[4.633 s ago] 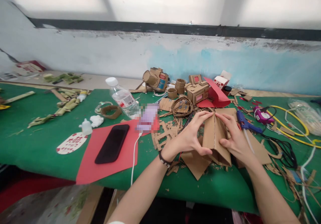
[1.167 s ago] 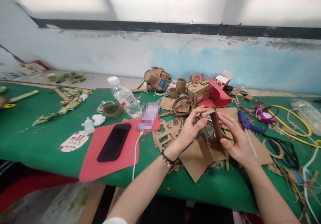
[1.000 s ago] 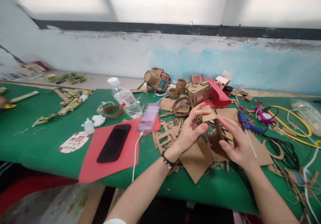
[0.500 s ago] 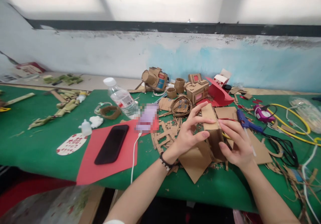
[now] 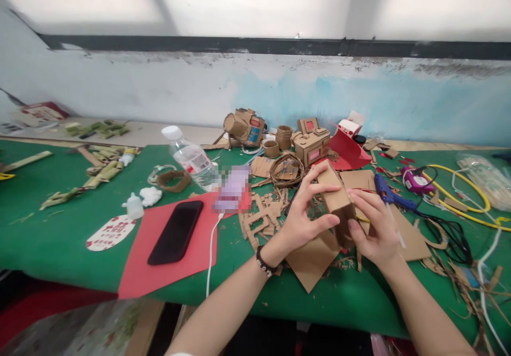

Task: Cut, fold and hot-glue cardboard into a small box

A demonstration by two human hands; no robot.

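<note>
Between my two hands is a small brown cardboard box (image 5: 334, 196), tilted above the table. My left hand (image 5: 305, 209), with a dark beaded bracelet at its wrist, grips the box from the left, fingers over the top and thumb along the near edge. On the other side my right hand (image 5: 373, 223) pinches the box's right side, thumb on the near face. A flat cardboard piece (image 5: 311, 265) lies below the box. Just right of my right hand rests a blue glue gun (image 5: 393, 193) beside another cardboard sheet (image 5: 411, 239).
Cardboard cameras (image 5: 311, 146) and cardboard scraps (image 5: 261, 215) lie beyond my hands. A tilted water bottle (image 5: 190, 159), a black phone (image 5: 175, 232) on red paper (image 5: 136, 265) and a white cable (image 5: 211, 249) are leftward. Yellow cord (image 5: 475, 207) and black cable (image 5: 453, 239) coil at right.
The box has tilted slightly between my hands, showing more of its top. Both hands keep their hold with small finger shifts. The whole view has shifted a little.
</note>
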